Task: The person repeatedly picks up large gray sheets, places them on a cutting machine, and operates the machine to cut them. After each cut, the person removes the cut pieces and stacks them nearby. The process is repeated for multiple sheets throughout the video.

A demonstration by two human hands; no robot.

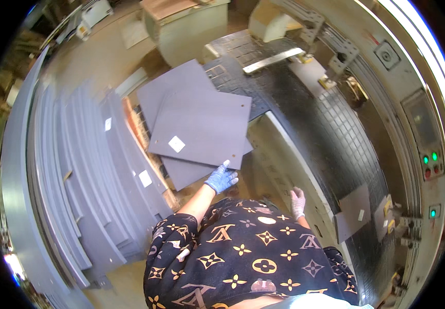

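My left hand (pixel 222 178), in a blue glove, is at the near edge of a grey panel (pixel 202 123), one fingertip meeting that edge. Its fingers are spread, with no grip visible. This panel has small holes near its corners and a white label (pixel 176 144). It lies askew over another grey panel (pixel 181 172), whose corners stick out beneath. My right hand (pixel 297 202), in a pale glove, hangs beside the light side wall (pixel 279 154) of a machine. Its fingers point upward and look extended, with nothing in them.
Several long grey panels (pixel 88 170) stand stacked at the left. To the right runs the machine's dark bed (pixel 330 139), with smaller grey boards (pixel 354 211) on it. A control panel (pixel 423 129) with green lights is at the far right. A light-coloured block-like stand (pixel 189 36) is at the back.
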